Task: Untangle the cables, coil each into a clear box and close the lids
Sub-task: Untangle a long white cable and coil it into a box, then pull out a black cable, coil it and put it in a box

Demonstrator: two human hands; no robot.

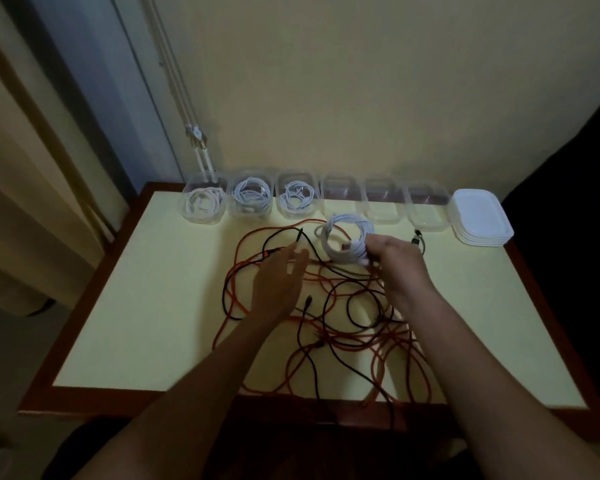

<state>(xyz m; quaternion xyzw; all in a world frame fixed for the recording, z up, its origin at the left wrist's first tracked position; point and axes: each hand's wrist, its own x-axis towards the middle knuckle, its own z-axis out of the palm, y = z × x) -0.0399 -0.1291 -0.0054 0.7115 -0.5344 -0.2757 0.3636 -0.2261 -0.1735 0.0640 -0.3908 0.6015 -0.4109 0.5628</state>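
Two bare hands reach forward over a table (136,306), and we look down on them from above. Our right hand (397,263) sits just past the table's centre, toward 1 o'clock. Its fingers curl round a white cable coil (343,233), gripping it. The coil is wound in several loops and stands out from the hand toward 11 o'clock, held above the mess below. Our left hand (281,277) lies at 9 o'clock from the right one, near it but apart. It is palm down with fingers straight and spread, and it holds nothing. It is blurred, so we cannot tell whether its fingertips touch the cables under it.

Beneath both hands, red cables (361,341) and black cables (223,294) sprawl in one loose tangle. The tangle runs from the table's centre to the 6 o'clock edge, where a few loops hang over. A black plug (417,237) lies just beyond the right hand, at 1 o'clock from it.

Along the 12 o'clock edge, six clear boxes (426,216) stand side by side in a row against the wall (361,81). The three nearest 11 o'clock each hold a coiled white cable (252,197). Directly behind the coil in our hand stands the fourth box. At the row's 2 o'clock end, lids (480,220) sit in a white stack just beside the last box.

The table has a pale yellow top with a reddish-brown border. White cords (196,133) hang down the wall at the 11 o'clock corner, and a curtain (32,168) hangs at 9 o'clock.
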